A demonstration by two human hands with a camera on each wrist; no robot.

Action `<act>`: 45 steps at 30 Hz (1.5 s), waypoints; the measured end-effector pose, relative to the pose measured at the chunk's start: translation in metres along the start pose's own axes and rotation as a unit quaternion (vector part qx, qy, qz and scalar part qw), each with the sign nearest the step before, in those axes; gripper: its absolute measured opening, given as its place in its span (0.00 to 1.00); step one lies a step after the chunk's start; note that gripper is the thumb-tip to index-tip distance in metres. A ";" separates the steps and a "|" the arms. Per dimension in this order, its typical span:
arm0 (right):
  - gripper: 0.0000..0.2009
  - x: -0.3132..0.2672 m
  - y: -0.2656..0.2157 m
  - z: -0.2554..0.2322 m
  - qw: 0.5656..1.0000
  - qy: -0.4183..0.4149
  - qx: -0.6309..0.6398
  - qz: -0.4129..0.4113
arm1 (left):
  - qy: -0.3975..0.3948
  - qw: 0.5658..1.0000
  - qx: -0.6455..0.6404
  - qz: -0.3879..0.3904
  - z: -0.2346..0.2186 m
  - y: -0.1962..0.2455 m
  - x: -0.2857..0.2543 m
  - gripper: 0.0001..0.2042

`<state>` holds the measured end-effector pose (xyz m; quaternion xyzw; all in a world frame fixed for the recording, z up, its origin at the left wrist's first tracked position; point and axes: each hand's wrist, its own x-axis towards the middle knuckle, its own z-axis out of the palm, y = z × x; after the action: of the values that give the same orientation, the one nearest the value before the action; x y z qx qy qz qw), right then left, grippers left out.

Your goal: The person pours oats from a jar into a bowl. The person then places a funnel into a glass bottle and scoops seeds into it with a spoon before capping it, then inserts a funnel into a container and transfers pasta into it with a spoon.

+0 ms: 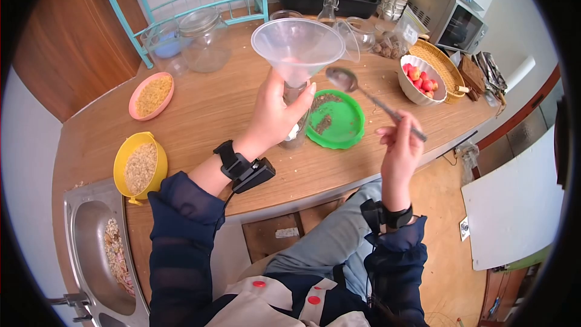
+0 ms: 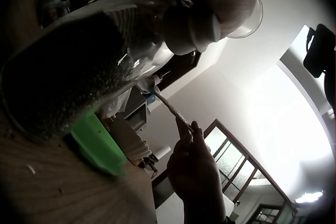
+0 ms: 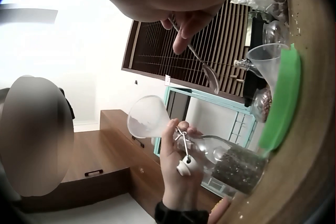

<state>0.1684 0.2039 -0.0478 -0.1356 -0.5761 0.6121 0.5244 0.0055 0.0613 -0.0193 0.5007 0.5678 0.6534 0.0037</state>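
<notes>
My left hand (image 1: 272, 115) holds a clear glass swing-top bottle (image 3: 239, 169) by its neck, upright on the counter. A wide translucent plastic funnel (image 1: 296, 42) sits in the bottle's mouth, above my fingers. Dark, grainy material fills the lower part of the bottle, and its white stopper (image 3: 188, 166) hangs at the side. In my right hand (image 1: 399, 151) a metal spoon (image 1: 342, 79) is pinched by the handle, its bowl raised to the right of the funnel. Beside the bottle lies a green plastic plate (image 1: 351, 124) with brownish crumbly material on it.
At left are a pink bowl (image 1: 134, 109), a yellow bowl (image 1: 161, 166) and a steel sink (image 1: 78, 230). Behind stand glass jars (image 1: 206, 48) and a teal rack (image 1: 200, 7). At right are a white bowl (image 1: 417, 92) of red fruit, a wicker basket (image 1: 437, 54) and a microwave (image 1: 460, 27).
</notes>
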 end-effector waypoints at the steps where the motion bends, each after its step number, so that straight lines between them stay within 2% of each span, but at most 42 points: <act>1: 0.10 -0.005 0.007 -0.001 1.000 -0.011 -0.013 0.007 | 0.004 1.000 0.001 0.000 0.000 0.000 0.000 0.18; 5: 0.10 -0.018 0.019 -0.002 0.997 -0.044 -0.060 -0.013 | -0.005 1.000 0.011 -0.005 -0.001 0.000 0.000 0.17; 7: 0.09 -0.019 0.023 -0.003 0.984 -0.100 -0.121 -0.088 | -0.003 1.000 0.010 0.000 -0.001 0.000 0.000 0.17; 8: 0.09 -0.019 0.024 -0.004 0.981 -0.115 -0.127 -0.091 | -0.003 1.000 0.010 -0.001 -0.001 0.000 0.000 0.17; 13: 0.09 -0.017 0.030 -0.005 0.980 -0.123 -0.119 -0.106 | 0.033 0.999 -0.020 -0.002 0.002 0.000 0.000 0.14; 15: 0.10 -0.017 0.033 -0.007 0.981 -0.115 -0.120 -0.105 | 0.022 1.000 -0.017 -0.005 0.001 0.001 0.000 0.12; 17: 0.09 -0.017 0.036 -0.007 0.974 -0.090 -0.158 -0.134 | 0.010 1.000 -0.014 -0.007 0.000 0.003 0.000 0.11; 22: 0.08 -0.018 0.031 -0.003 0.955 -0.100 -0.208 -0.188 | 0.010 1.000 -0.006 -0.028 -0.001 0.006 0.001 0.07; 26: 0.07 -0.020 0.027 -0.001 0.938 -0.128 -0.240 -0.215 | 0.006 0.999 -0.009 -0.032 -0.004 0.004 0.003 0.10; 29: 0.07 -0.020 0.027 0.000 0.930 -0.148 -0.248 -0.228 | 0.002 0.998 -0.026 -0.065 -0.008 0.004 0.005 0.10; 31: 0.07 -0.018 0.028 -0.002 0.925 -0.153 -0.251 -0.239 | -0.038 0.996 0.021 -0.075 -0.010 0.006 0.006 0.12; 35: 0.06 -0.019 0.029 -0.002 0.920 -0.158 -0.259 -0.248 | -0.059 0.993 0.043 -0.098 -0.015 0.017 0.000 0.14; 37: 0.06 -0.020 0.029 -0.001 0.925 -0.151 -0.251 -0.243 | 0.054 0.997 0.007 -0.059 -0.018 0.024 -0.012 0.15; 39: 0.05 -0.021 0.029 -0.001 0.927 -0.145 -0.251 -0.239 | 0.039 0.997 0.036 -0.050 -0.042 0.030 -0.028 0.15; 41: 0.06 -0.020 0.029 -0.001 0.930 -0.134 -0.247 -0.235 | 0.126 0.975 0.159 -0.090 -0.055 0.047 -0.039 0.11; 42: 0.05 -0.020 0.030 -0.001 0.928 -0.136 -0.251 -0.240 | 0.118 0.976 0.163 -0.087 -0.055 0.056 -0.043 0.11; 44: 0.05 -0.022 0.031 -0.001 0.927 -0.135 -0.253 -0.240 | 0.205 0.953 0.186 -0.121 -0.054 0.071 -0.054 0.09; 45: 0.05 -0.022 0.031 -0.001 0.927 -0.137 -0.254 -0.239 | 0.153 0.965 0.174 -0.121 -0.041 0.076 -0.059 0.09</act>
<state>0.1631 0.1938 -0.0838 -0.0376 -0.7939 0.3141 0.5194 0.0508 -0.0296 0.0049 0.3150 0.7229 0.6082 -0.0915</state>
